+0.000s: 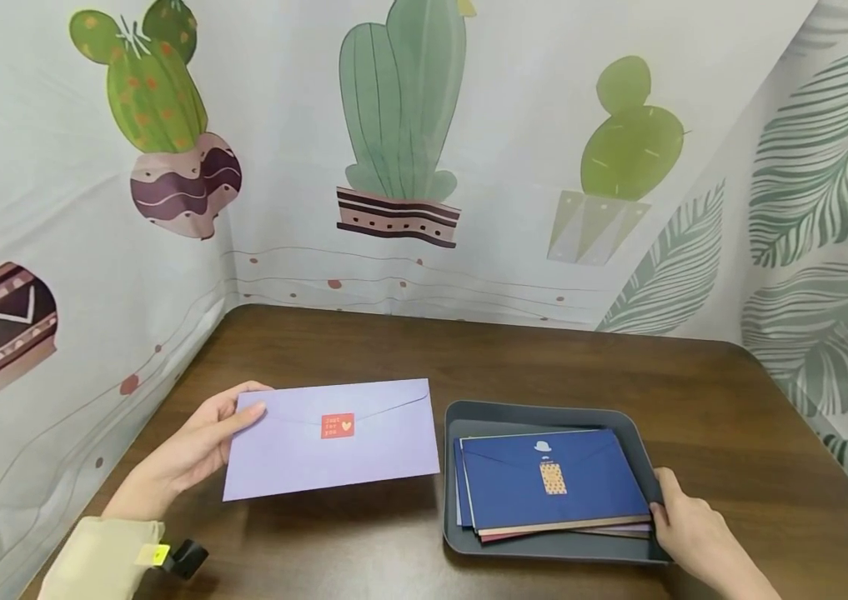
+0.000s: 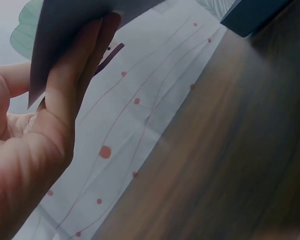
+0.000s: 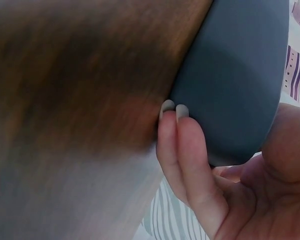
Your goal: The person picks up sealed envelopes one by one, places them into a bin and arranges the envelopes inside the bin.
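My left hand [image 1: 202, 437] pinches a lilac envelope [image 1: 281, 458] by its left end, thumb on the front and fingers behind. A red "Just for you" sticker [image 1: 337, 426] with a heart sits on its flap. The envelope is held up over the table, left of a dark grey tray [image 1: 544, 410]. In the tray lies a stack of envelopes, with a navy blue envelope [image 1: 589, 492] on top bearing a hat print and a patterned gold sticker. My right hand [image 1: 701, 533] grips the tray's right rim; in the right wrist view its fingers press the tray's outer wall [image 3: 230, 90].
The brown wooden table [image 1: 348, 342] runs back to a white curtain [image 1: 281, 200] printed with cacti and leaves. A black strap piece [image 1: 185, 558] with a yellow tag hangs at the left cuff.
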### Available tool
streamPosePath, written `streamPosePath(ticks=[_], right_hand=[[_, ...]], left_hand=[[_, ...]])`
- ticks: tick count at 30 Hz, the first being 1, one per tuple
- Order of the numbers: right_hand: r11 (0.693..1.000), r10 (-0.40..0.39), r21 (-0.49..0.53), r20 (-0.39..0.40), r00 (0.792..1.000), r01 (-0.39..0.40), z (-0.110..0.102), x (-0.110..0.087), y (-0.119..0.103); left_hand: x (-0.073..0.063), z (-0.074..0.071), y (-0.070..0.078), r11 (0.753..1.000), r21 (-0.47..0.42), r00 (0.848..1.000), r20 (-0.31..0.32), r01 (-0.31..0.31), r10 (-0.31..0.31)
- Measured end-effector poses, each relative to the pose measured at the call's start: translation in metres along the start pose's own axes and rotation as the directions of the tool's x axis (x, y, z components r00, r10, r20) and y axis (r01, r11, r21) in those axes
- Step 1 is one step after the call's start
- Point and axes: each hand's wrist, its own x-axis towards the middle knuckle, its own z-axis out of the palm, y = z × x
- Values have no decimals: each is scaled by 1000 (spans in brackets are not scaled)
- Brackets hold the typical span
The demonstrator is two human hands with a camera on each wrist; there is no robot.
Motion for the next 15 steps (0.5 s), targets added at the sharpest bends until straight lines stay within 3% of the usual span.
streamPosePath(ticks=[8, 15], right_hand=[[1000, 1, 6, -5, 1000, -1, 1, 1, 1], [1000, -6, 2, -14, 1000, 6, 1, -1, 1]], left_hand=[[12, 11, -7, 996, -84, 1000, 29, -5, 7], [20, 22, -11, 979, -205, 997, 71, 14, 1]])
